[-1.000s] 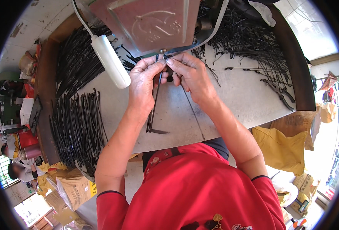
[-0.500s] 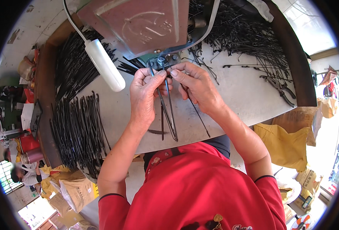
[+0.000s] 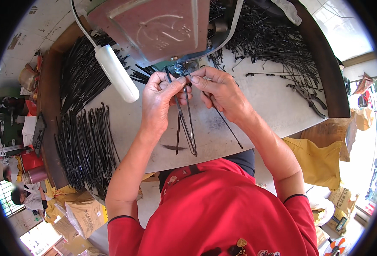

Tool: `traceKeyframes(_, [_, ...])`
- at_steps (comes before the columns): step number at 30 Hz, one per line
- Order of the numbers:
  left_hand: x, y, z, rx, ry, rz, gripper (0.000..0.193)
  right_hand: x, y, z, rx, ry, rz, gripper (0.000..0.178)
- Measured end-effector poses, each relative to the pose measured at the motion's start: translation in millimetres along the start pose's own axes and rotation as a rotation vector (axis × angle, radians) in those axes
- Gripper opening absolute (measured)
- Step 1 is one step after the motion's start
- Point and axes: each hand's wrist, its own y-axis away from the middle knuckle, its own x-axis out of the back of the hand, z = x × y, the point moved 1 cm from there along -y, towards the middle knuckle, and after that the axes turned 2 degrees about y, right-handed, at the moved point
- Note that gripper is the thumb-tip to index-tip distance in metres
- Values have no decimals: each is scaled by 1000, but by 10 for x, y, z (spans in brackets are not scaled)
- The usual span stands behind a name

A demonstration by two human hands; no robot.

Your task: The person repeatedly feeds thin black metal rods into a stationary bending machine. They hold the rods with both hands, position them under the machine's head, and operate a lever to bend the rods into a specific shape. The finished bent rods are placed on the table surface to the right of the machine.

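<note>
While both hands are up close to the front of a big machine point(image 3: 154, 27), the left hand point(image 3: 159, 96) pinches some thin black rods point(image 3: 192, 136) between its thumb and fingers. These rods hang down over the gray table point(image 3: 133, 111), and two of them come together low down in a narrow V. Their tops poke up a little past the fingers. The right hand point(image 3: 219, 91) pinches one more thin black rod point(image 3: 226, 125), which slants down to the right, with its low end near the front edge of the table. The fingertips of the two hands are just beside each other, under a small shiny metal part point(image 3: 179, 68) of the machine. I cannot tell if any rod touches that part. A long white lamp point(image 3: 117, 73) on a cord hangs to the left of the machine. On the left side of the table lie two piles of black rods, one at the back point(image 3: 82, 77) and one in front point(image 3: 86, 149). A messy pile point(image 3: 278, 45) of more rods fills the back right, and pliers point(image 3: 308, 101) lie just in front of it. A yellow bag point(image 3: 318, 164) sits past the table, on the right.
</note>
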Motion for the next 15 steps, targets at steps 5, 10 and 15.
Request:
traceKeyframes(5, [4,3,-14,-9,12,-17,25,-11,-2,19,58,56,-6,17])
traceKeyframes(10, [-22,-64,7,-77,23,-4,24,-1,-92,-54,65,103,1,17])
traceKeyframes(15, [-51,-125,-42,-81,31,71,24,13,-193,69,47,20,-22,19])
